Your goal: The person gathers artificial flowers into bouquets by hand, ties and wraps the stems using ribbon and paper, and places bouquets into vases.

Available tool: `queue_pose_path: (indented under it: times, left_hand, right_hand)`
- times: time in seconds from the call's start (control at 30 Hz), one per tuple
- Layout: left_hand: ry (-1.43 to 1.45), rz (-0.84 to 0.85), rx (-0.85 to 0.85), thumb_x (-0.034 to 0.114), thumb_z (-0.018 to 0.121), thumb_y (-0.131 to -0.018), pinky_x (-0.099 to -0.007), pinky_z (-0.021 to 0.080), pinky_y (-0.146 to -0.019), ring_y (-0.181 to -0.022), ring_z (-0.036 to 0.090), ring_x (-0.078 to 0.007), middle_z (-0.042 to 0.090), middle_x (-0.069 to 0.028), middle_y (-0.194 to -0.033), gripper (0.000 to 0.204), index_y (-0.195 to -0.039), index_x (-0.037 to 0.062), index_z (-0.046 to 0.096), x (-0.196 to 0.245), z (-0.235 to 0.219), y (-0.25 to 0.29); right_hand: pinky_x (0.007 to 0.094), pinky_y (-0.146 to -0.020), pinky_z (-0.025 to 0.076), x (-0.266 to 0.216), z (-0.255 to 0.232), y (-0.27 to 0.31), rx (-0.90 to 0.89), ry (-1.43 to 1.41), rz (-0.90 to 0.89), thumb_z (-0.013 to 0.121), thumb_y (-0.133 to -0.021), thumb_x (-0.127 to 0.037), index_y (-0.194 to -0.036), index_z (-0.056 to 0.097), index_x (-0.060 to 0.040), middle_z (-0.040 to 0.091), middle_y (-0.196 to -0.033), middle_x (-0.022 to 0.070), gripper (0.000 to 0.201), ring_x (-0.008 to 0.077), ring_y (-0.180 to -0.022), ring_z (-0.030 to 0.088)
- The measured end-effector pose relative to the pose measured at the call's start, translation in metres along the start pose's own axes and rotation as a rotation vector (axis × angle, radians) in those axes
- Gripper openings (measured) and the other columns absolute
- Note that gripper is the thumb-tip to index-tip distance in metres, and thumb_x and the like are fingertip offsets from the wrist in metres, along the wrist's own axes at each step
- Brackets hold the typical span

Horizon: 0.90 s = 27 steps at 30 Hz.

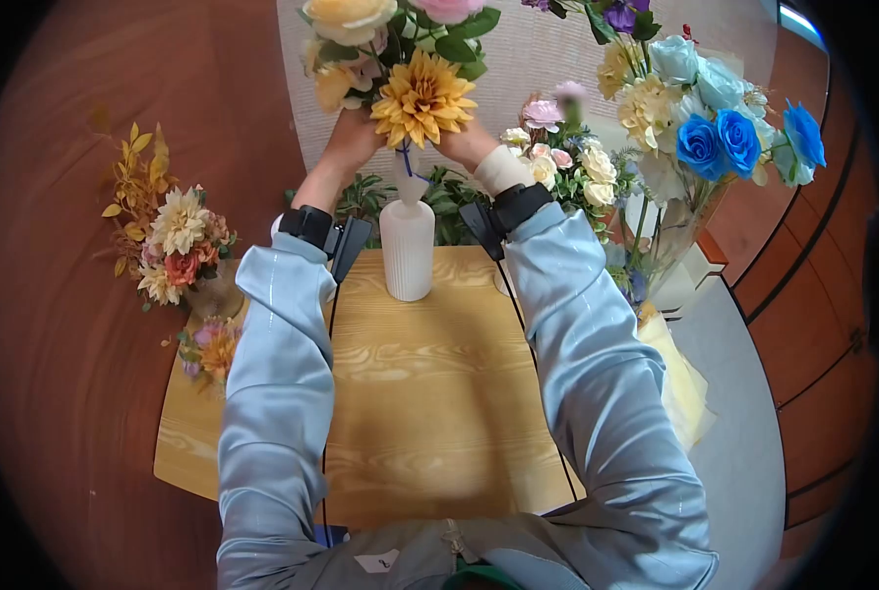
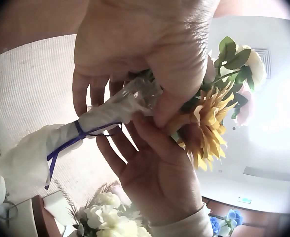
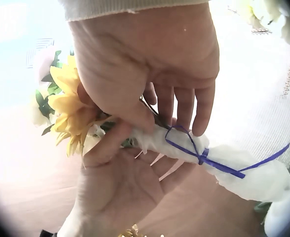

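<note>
Both hands are up at the far side of the table, around the neck of a bouquet (image 1: 424, 98) with a yellow-orange dahlia-like bloom, cream and pink flowers and green leaves. My left hand (image 2: 145, 54) lies along one side with its thumb on the stems just under the yellow bloom. From the opposite side my right hand (image 3: 145, 64) holds the same spot, thumb close to the other thumb. White wrapping (image 2: 105, 111) covers the stems, tied with a blue-purple ribbon (image 3: 221, 165). Below, the wrapped end meets the top of a white ribbed vase (image 1: 407, 251) standing on the table.
On the wooden table (image 1: 429, 393), a dried-flower arrangement (image 1: 179, 231) stands at the left edge. Cream and pink roses (image 1: 597, 172) and a glass vase with blue roses (image 1: 720, 143) are at the right. Green foliage (image 1: 361, 197) sits behind the white vase. Black cables hang from both wrists.
</note>
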<state>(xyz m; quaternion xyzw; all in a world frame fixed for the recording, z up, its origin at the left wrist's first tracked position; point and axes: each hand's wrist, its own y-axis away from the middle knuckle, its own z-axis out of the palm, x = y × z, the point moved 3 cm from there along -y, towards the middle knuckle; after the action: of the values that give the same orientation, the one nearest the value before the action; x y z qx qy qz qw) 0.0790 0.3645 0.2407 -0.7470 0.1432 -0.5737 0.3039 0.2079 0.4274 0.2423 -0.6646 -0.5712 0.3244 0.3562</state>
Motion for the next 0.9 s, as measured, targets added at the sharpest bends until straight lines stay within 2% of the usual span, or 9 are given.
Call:
queue_pose_path:
  times: [0.23, 0.3, 0.33, 0.43, 0.47, 0.53, 0.63, 0.73, 0.9]
  left_hand:
    - [0.082, -0.1, -0.007, 0.017, 0.054, -0.081, -0.0303, 0.049, -0.069, -0.085, 0.057, -0.0154, 0.056, -0.0089, -0.099, 0.032, -0.108, 0.0011, 0.048, 0.05, -0.01, 0.037]
    - [0.058, -0.233, -0.099, 0.022, 0.051, -0.083, -0.0337, 0.05, -0.071, -0.089, 0.056, -0.0174, 0.053, -0.0058, -0.102, 0.033, -0.112, 0.0068, 0.044, 0.061, -0.008, 0.073]
    - [0.056, -0.214, -0.118, 0.024, 0.05, -0.084, -0.0352, 0.05, -0.069, -0.089, 0.055, -0.0181, 0.053, -0.005, -0.102, 0.033, -0.113, 0.0093, 0.044, 0.064, -0.006, 0.095]
    - [0.149, -0.413, -0.123, 0.019, 0.056, -0.078, -0.0299, 0.051, -0.058, -0.08, 0.058, -0.0148, 0.056, -0.0048, -0.091, 0.033, -0.107, 0.0044, 0.048, 0.059, 0.0, 0.165]
    - [0.056, -0.419, -0.162, 0.019, 0.056, -0.078, -0.0282, 0.051, -0.054, -0.077, 0.058, -0.014, 0.057, -0.0046, -0.089, 0.032, -0.105, 0.0047, 0.048, 0.051, 0.0, 0.186]
    - [-0.029, -0.448, -0.202, 0.019, 0.056, -0.078, -0.0265, 0.05, -0.051, -0.074, 0.059, -0.0132, 0.057, -0.0043, -0.088, 0.031, -0.104, 0.005, 0.049, 0.028, 0.004, 0.227]
    - [0.19, -0.738, -0.312, 0.018, 0.055, -0.077, -0.0251, 0.05, -0.048, -0.07, 0.06, -0.0121, 0.058, -0.0045, -0.085, 0.03, -0.105, 0.0066, 0.048, -0.007, 0.024, 0.282]
    - [0.401, -0.954, -0.465, 0.021, 0.053, -0.079, -0.026, 0.051, -0.052, -0.067, 0.061, -0.0148, 0.058, -0.0064, -0.083, 0.033, -0.108, 0.0069, 0.045, -0.052, 0.05, 0.316]
    - [0.602, -1.074, -0.389, 0.025, 0.05, -0.084, -0.0265, 0.05, -0.062, -0.075, 0.06, -0.0168, 0.06, -0.0105, -0.087, 0.029, -0.1, 0.0009, 0.05, -0.088, 0.067, 0.331]
  right_hand:
    - [0.0335, -0.071, 0.046, -0.049, -0.017, -0.006, 0.044, -0.251, 0.134, 0.058, -0.07, -0.007, -0.095, 0.055, -0.0026, 0.058, -0.093, 0.0122, 0.025, 0.0266, -0.084, 0.055]
    - [0.0314, -0.06, 0.047, -0.069, -0.008, 0.017, 0.0, -0.745, 0.471, 0.055, -0.071, -0.004, -0.094, 0.055, -0.0007, 0.059, -0.083, 0.0124, 0.023, 0.0224, -0.07, 0.058]
    - [0.0287, -0.052, 0.046, -0.091, -0.011, 0.03, 0.063, -0.37, 0.114, 0.053, -0.072, -0.001, -0.092, 0.054, 0.001, 0.058, -0.074, 0.0109, 0.02, 0.0174, -0.058, 0.056]
    - [0.025, -0.051, 0.044, -0.147, 0.005, 0.094, 0.032, -0.951, 0.643, 0.05, -0.08, -0.004, -0.098, 0.051, 0.0009, 0.057, -0.076, 0.0048, 0.019, 0.0106, -0.063, 0.053]
    - [0.0228, -0.05, 0.043, -0.166, 0.012, 0.117, 0.115, -1.064, 0.711, 0.051, -0.08, -0.006, -0.097, 0.051, 0.0018, 0.057, -0.075, 0.0032, 0.019, 0.0084, -0.059, 0.052]
    - [0.0205, -0.049, 0.042, -0.192, 0.021, 0.165, -0.088, -1.008, 0.889, 0.053, -0.081, -0.007, -0.096, 0.051, 0.0035, 0.057, -0.073, 0.0027, 0.018, 0.0065, -0.055, 0.051]
    - [0.0198, -0.047, 0.042, -0.219, 0.032, 0.226, -0.038, -1.13, 1.054, 0.053, -0.081, -0.006, -0.096, 0.05, 0.0039, 0.057, -0.074, 0.0043, 0.018, 0.0072, -0.054, 0.051]
    - [0.0199, -0.045, 0.042, -0.216, 0.049, 0.277, -0.016, -1.066, 1.172, 0.053, -0.081, -0.004, -0.095, 0.049, 0.004, 0.057, -0.074, 0.0059, 0.017, 0.0078, -0.053, 0.051]
    - [0.0197, -0.046, 0.044, -0.188, 0.064, 0.314, 0.036, -1.011, 1.276, 0.053, -0.081, -0.005, -0.109, 0.036, 0.0038, 0.054, -0.074, 0.0061, 0.034, 0.0101, -0.056, 0.054]
